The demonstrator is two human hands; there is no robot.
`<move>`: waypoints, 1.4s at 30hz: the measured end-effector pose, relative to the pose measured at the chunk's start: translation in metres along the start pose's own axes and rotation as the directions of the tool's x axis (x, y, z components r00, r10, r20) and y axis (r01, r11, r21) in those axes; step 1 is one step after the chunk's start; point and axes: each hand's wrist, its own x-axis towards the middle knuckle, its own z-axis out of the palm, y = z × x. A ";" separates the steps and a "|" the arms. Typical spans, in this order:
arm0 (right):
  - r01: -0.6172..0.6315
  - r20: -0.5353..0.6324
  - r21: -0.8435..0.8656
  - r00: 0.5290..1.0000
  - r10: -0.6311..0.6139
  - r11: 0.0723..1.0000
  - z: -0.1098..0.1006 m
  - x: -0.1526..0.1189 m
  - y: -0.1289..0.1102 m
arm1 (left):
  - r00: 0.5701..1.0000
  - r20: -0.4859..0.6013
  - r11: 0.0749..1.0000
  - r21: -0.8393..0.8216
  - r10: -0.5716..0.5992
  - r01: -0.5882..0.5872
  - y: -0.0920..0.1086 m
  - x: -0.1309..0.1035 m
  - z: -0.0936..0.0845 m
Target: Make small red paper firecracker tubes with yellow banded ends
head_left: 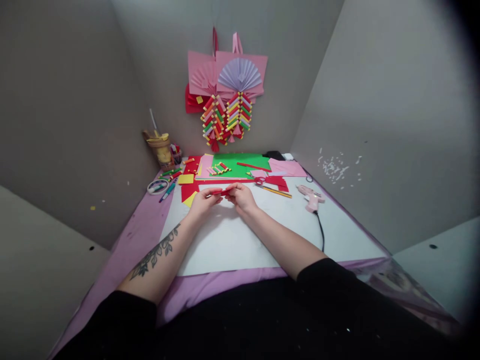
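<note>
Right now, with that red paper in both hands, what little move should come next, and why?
Perhaps roll the red paper gently: the left hand and the right hand both hold it, and small paper rolls lie just beyond them, so a matching shape seems sensible. Whether it is already rolled is too small to tell.

L hand (207, 199) & R hand (242, 198) hold a small red pc (225, 192) btwn fingertips, above the white sheet (221, 240) on purple cloth (140, 212). Beyond: scissors (259, 181), yellow pencil (278, 192), green card (240, 161) w/ rolled tubes (216, 171) nearby; pink glue gun (312, 197) to the R, blue pen (167, 191) to the L. Lilac fan (240, 74) & pink fan (203, 75) decos hang on back wall (161, 65), multicol. rolls (233, 111) below.
</note>
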 end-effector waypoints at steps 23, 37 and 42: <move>0.376 0.336 -0.433 0.911 -0.240 0.819 -0.013 -0.008 -0.002 | 0.990 -0.093 0.990 -0.100 -0.106 0.097 0.000 0.005 -0.013; 0.336 0.259 -0.618 0.941 -0.219 0.711 -0.043 0.021 0.002 | 0.935 -0.353 0.997 -0.073 -0.019 -0.007 0.010 0.005 -0.019; 0.359 0.105 -0.808 0.868 -0.486 0.466 -0.060 0.031 -0.015 | 0.959 -0.276 0.996 0.035 -0.064 0.077 0.006 0.005 -0.021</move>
